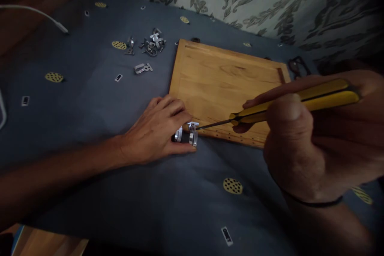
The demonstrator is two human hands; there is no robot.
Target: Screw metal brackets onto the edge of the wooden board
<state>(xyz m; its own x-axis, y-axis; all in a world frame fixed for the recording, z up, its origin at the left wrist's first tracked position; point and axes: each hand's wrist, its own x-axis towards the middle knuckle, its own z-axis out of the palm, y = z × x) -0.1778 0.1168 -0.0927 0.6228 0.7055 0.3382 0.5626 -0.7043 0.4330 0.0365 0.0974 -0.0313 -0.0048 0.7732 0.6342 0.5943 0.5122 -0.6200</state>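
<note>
My right hand [303,144] is closed around the yellow handle of a screwdriver [288,106]. Its thin shaft reaches left, and the tip meets a small silver metal clip [193,134] at the front left corner of a wooden board [228,76]. My left hand [162,128] lies at that corner, thumb and fingers closed about the clip; a second silver clip [178,134] shows between thumb and fingers. Along the board's front edge runs a row of small dark holes. Any screw under the tip is too small to make out.
Loose silver clips [154,43] lie in a pile behind the board's left side, with a single clip [143,68] nearer. A dark-handled tool [298,66] rests at the back right. A white cable [57,24] hangs at the left. Patterned wall covering rises behind the blue-grey cloth.
</note>
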